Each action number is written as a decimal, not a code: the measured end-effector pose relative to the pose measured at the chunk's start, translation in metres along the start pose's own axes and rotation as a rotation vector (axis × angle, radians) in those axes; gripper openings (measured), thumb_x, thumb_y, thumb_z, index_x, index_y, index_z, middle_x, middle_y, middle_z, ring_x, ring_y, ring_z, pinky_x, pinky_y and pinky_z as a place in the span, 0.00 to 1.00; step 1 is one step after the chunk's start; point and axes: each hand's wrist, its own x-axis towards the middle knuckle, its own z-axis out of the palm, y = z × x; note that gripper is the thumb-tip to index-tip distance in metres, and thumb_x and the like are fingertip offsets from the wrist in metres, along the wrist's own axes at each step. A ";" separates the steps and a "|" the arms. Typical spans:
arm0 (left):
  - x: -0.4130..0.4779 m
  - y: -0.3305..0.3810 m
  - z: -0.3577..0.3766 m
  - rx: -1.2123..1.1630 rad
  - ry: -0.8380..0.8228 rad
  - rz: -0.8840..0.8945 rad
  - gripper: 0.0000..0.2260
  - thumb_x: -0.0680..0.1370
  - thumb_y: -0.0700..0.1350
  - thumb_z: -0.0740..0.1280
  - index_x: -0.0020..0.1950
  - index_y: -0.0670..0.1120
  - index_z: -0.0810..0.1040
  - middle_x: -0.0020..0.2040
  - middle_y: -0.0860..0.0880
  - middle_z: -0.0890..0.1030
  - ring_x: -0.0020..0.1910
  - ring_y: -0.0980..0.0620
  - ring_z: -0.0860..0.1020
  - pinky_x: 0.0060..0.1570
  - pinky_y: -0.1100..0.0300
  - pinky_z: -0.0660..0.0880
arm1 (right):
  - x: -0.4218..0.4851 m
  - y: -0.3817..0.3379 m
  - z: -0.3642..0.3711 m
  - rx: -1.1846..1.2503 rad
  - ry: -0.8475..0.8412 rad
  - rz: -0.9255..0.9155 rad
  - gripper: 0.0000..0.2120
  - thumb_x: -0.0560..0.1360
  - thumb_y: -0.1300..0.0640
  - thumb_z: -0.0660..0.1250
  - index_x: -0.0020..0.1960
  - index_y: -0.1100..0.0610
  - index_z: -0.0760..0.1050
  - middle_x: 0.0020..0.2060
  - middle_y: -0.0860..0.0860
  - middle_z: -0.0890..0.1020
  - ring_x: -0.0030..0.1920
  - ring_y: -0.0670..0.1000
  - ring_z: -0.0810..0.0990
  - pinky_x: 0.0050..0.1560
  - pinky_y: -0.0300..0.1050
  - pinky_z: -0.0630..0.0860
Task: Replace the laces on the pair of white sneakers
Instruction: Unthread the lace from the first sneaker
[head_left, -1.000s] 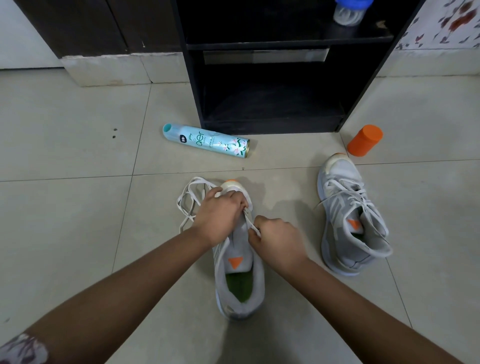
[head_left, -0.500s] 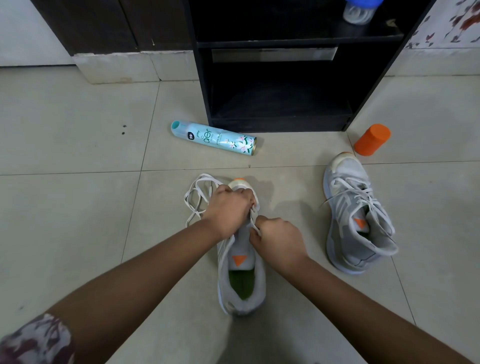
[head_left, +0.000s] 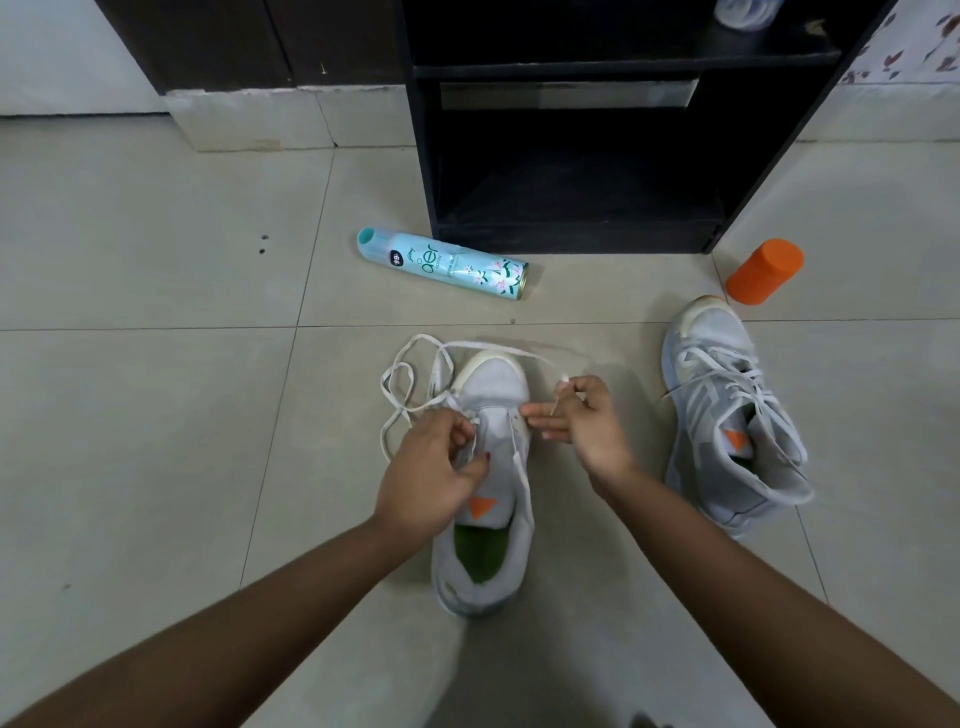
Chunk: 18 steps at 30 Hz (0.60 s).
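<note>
- Sneakers (head_left: 493, 384), white, a pair, are borne by a pale tiled floor (head_left: 156, 415), with toes pointed away from the camera wearer.
- Shelf (head_left: 571, 239): black, open-fronted, stood at the back of the floor.
- Open sneaker (head_left: 480, 582): placed centrally between the forearms. A green insole and an orange tongue mark are shown, and the upper eyelets are left unthreaded.
- Laced sneaker (head_left: 711, 332): set well to the right, fully laced, touched by neither hand.
- Left hand (head_left: 431, 483): fingers are curled and closed on the lace at the open sneaker's left eyelet row.
- Right hand (head_left: 587, 426): the lace tip is pinched between thumb and forefinger just right of the toe. The remaining fingers are held straight toward the eyelets.
- Can (head_left: 441, 264): teal spray, laid on its side before the shelf.
- Bottle (head_left: 763, 271): orange, just beyond the laced sneaker's toe.
- Lace (head_left: 483, 345): white, looped loosely on the floor left of the toe and carried across it to the right hand.
</note>
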 end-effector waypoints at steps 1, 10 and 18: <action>0.000 0.001 0.000 -0.010 0.004 0.021 0.08 0.73 0.50 0.70 0.46 0.50 0.73 0.43 0.52 0.75 0.42 0.55 0.75 0.43 0.56 0.75 | 0.002 -0.001 -0.003 0.025 -0.003 0.051 0.07 0.83 0.60 0.54 0.46 0.55 0.64 0.30 0.50 0.83 0.27 0.44 0.81 0.28 0.35 0.72; 0.009 -0.028 -0.021 0.084 -0.026 -0.043 0.10 0.75 0.43 0.65 0.55 0.54 0.75 0.43 0.53 0.76 0.41 0.52 0.76 0.43 0.55 0.74 | -0.011 -0.010 -0.008 -0.871 0.039 -0.566 0.14 0.73 0.55 0.63 0.57 0.52 0.78 0.53 0.52 0.78 0.54 0.58 0.73 0.56 0.48 0.69; 0.017 -0.007 -0.049 0.186 0.123 0.220 0.06 0.80 0.50 0.56 0.55 0.52 0.68 0.49 0.53 0.81 0.47 0.48 0.81 0.43 0.54 0.76 | -0.015 -0.011 0.040 -0.928 -0.257 -0.623 0.05 0.70 0.49 0.66 0.44 0.45 0.79 0.39 0.46 0.76 0.48 0.54 0.75 0.49 0.48 0.72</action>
